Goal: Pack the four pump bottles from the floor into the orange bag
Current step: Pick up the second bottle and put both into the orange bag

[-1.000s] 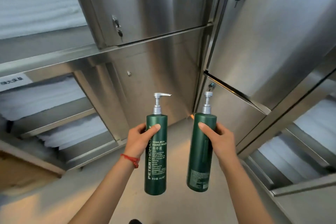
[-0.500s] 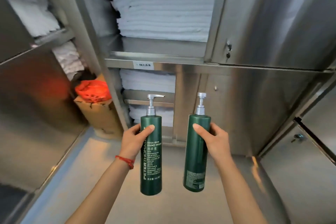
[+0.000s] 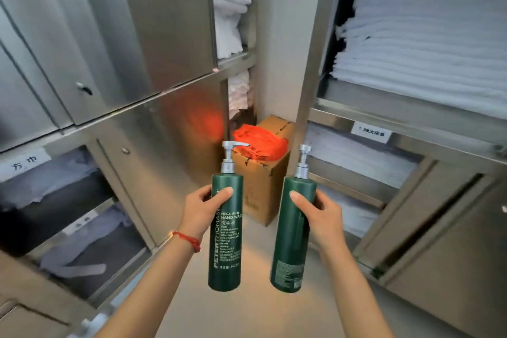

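Observation:
I hold two tall dark green pump bottles upright in front of me, each with a silver pump. My left hand (image 3: pixel 201 207) grips the left bottle (image 3: pixel 226 241), whose white label text faces me. My right hand (image 3: pixel 321 214) grips the right bottle (image 3: pixel 290 244), its back label toward me. Straight ahead, beyond the bottles, the crumpled orange bag (image 3: pixel 260 145) lies on top of a brown cardboard box (image 3: pixel 267 189) that stands on the floor in the corner. No other pump bottles are in view.
Stainless steel cabinets (image 3: pixel 123 44) with closed doors line the left side. Open steel shelves (image 3: pixel 428 115) on the right hold stacked white linen (image 3: pixel 428 44). Folded white towels (image 3: pixel 230 5) fill the corner shelves above the box. A pale floor strip (image 3: pixel 247 307) runs between them.
The view has swung left across the cabinets, bringing the box with the orange bag from the left side to straight ahead and closer. Both hands keep the bottles upright.

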Available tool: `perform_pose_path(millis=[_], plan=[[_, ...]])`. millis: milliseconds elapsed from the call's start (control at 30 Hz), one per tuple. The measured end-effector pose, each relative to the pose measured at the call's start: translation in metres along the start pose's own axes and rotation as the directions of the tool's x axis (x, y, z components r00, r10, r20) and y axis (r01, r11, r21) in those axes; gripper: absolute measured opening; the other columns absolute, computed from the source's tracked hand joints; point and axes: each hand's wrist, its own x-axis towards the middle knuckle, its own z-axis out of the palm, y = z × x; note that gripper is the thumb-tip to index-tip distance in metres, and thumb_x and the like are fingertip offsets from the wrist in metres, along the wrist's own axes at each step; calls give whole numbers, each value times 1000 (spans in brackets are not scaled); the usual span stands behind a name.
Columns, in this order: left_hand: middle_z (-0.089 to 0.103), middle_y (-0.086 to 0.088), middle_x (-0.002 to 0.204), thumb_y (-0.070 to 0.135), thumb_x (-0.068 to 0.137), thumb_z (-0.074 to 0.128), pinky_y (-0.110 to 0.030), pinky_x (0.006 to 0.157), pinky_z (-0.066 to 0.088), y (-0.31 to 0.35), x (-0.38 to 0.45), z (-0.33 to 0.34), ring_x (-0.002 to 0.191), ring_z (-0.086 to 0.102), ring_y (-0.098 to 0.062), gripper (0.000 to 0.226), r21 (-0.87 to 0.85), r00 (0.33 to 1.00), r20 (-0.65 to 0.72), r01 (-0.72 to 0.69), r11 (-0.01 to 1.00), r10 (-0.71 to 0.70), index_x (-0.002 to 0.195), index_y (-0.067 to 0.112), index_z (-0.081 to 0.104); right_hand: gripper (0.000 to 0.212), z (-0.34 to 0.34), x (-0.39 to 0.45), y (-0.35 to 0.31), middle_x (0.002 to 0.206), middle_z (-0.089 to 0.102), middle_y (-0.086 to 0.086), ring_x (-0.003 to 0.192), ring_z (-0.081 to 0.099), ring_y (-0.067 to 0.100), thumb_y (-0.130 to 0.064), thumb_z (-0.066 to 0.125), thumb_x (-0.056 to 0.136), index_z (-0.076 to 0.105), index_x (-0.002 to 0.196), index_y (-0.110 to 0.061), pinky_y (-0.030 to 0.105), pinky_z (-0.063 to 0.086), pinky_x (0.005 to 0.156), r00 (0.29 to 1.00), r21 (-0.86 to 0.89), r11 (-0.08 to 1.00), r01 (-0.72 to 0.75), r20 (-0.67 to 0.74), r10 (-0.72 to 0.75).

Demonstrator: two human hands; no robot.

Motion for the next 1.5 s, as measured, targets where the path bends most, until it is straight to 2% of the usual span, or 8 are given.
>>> perform_pose_path(millis=[300,533,833,967,1100,1267,1433,1500], plan=[[67,14,52,16,77,68,-10,45,44,-12,102,-82,48,58,2,9,43,998,-44,37,998,-36,69,19,66,11,113,73,18,69,71,-15,63,65,-2,-25,74,72,68,80,-26,10,46,50,999,6,999,-49,22,49],[71,13,59,18,75,69,-11,48,46,-25,207,-66,55,63,0,5,35,998,10,64,997,-64,74,22,67,14,143,174,35,76,71,-9,65,65,0,-26,75,71,68,84,-27,11,47,51,998,-7,998,-64,-13,64],[70,10,62,17,74,70,-10,50,47,-22,352,-32,56,62,1,8,36,996,29,80,996,-81,72,24,68,27,161,316,47,87,72,-4,79,67,11,-33,76,70,68,93,-24,22,50,63,995,-61,996,-66,-72,62],[70,11,63,17,74,71,-10,52,47,-25,418,-16,57,62,1,8,60,993,84,73,995,-78,73,24,69,19,168,366,58,79,73,-12,72,66,1,-30,77,69,68,85,-29,13,50,58,990,-50,997,-58,-129,51],[69,13,67,16,72,73,-10,55,47,-38,486,8,59,61,1,11,89,979,190,55,995,-71,73,26,68,14,173,412,71,77,73,-15,70,65,-1,-25,78,69,70,78,-32,12,49,58,973,-42,998,-53,-227,42],[68,11,72,11,71,73,-7,51,45,-51,563,38,58,62,5,15,84,942,328,50,995,-75,78,23,67,26,182,464,87,85,71,-15,81,64,-5,-35,79,64,66,86,-36,11,49,62,930,-66,993,-94,-361,64],[68,7,81,10,69,74,-17,61,47,-68,625,71,70,64,-5,22,124,907,407,60,990,-106,78,28,64,36,184,507,100,96,69,-15,86,64,-4,-30,81,61,64,93,-34,9,48,66,893,-69,994,-89,-447,49],[69,7,83,10,67,76,-14,61,49,-79,644,83,72,64,-3,24,125,896,428,71,990,-118,79,28,65,39,181,523,108,97,69,-14,88,65,-3,-30,81,61,63,96,-34,9,48,68,888,-74,993,-89,-457,45]])
